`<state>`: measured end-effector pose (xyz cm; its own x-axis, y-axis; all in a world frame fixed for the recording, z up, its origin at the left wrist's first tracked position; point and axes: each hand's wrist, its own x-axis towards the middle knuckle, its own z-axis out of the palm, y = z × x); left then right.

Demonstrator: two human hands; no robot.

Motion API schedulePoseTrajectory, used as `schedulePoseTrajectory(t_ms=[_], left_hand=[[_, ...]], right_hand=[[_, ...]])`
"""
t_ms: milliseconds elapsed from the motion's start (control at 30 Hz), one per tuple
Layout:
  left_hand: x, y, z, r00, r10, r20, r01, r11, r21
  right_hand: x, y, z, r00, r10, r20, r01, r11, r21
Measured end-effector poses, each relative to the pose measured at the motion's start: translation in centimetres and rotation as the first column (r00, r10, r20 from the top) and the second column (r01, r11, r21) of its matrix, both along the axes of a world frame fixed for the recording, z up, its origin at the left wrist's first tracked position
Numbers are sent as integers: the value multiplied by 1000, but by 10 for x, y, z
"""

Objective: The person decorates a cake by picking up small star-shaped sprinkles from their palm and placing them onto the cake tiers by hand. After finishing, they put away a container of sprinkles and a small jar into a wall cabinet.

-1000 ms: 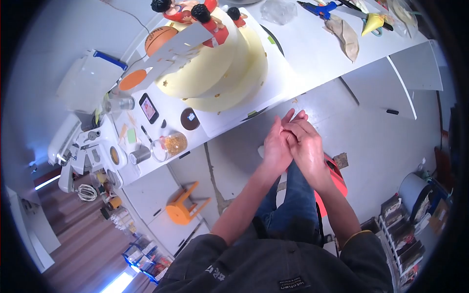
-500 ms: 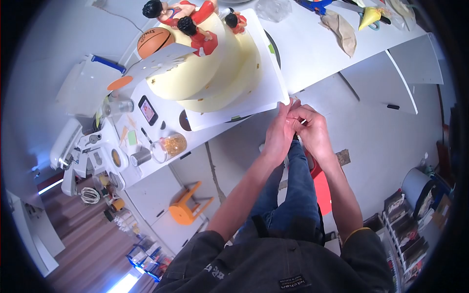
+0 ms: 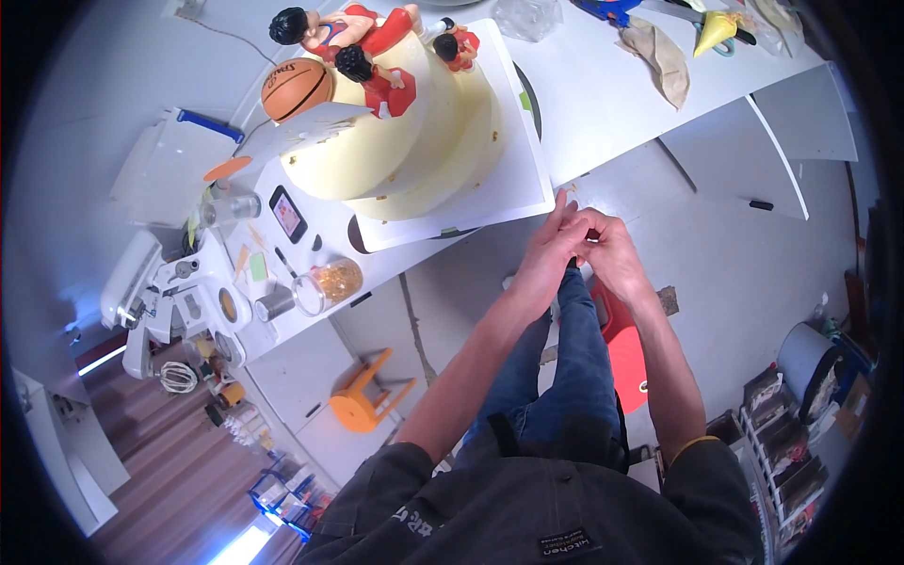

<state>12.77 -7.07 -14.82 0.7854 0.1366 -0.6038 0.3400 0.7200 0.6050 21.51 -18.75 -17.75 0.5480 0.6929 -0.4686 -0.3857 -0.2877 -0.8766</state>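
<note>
My left hand (image 3: 548, 252) and my right hand (image 3: 614, 252) meet just off the table edge, near the corner of a white square board (image 3: 524, 191). The left forefinger points out, while its other fingers bunch against the right hand's curled, pinching fingertips. Anything between them is hidden or too small to name. On the board stands a pale yellow tiered cake (image 3: 424, 169) flecked with gold bits. Dark-haired figures in red, including a kneeling figure (image 3: 384, 89), sit on it beside an orange basketball (image 3: 298, 89).
Left of the cake lie a phone (image 3: 287, 214), a jar of gold flakes (image 3: 331, 285) and a stand mixer (image 3: 137, 282). A piping bag (image 3: 656, 61) rests at the far right. Below are an orange stool (image 3: 356, 403) and a red stool (image 3: 623, 353).
My hands have drawn slightly back from the board's corner, still together. The left forefinger now sticks out more clearly. The view has shifted a little; the cake looks unchanged.
</note>
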Motion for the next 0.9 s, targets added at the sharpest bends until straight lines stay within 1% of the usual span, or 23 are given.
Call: schedulePoseTrajectory(t_ms=[133, 200, 300, 400, 500, 533, 600, 633, 700, 733, 800, 900], left_hand=[[1, 2, -7, 996, -86, 14, 85, 994, 69], [3, 4, -2, 992, -122, 1, 122, 992, 38], [8, 4, 1, 989, -149, -27, 150, 988, 35], [10, 0, 7, 994, -107, -24, 109, 990, 86], [8, -8, 2, 1000, 2, 21, -5, 993, 116], [5, -10, -1, 998, 46, 40, -51, 992, 119], [0, -17, -8, 979, 204, 6, -204, 977, 65], [-4, -18, -10, 959, 281, -14, -281, 959, 41], [-18, -18, -11, 959, 273, -79, -273, 962, 8], [-26, -17, -12, 957, 267, -112, -270, 963, -11], [-47, -15, -23, 958, 267, -102, -270, 963, -18], [-63, -3, -23, 942, 310, -132, -315, 949, -19]], right_hand=[[6, -2, 9, 995, -7, -103, 13, 998, 59], [10, -4, 12, 985, 18, -173, -4, 997, 80], [8, -8, 5, 968, -10, -251, 57, 982, 182], [6, -8, 4, 966, -53, -251, 95, 983, 155], [0, -6, 6, 932, -161, -323, 213, 968, 131], [-2, -4, 4, 903, -232, -361, 291, 949, 120], [-5, -2, -2, 826, -366, -429, 441, 893, 88], [-3, -1, 0, 815, -459, -354, 515, 854, 77], [6, 0, 7, 752, -630, -195, 652, 754, 78], [13, 2, 15, 683, -714, -154, 729, 677, 101], [30, 9, 35, 514, -854, -79, 852, 498, 160], [45, 23, 57, 393, -920, 3, 868, 372, 328]])
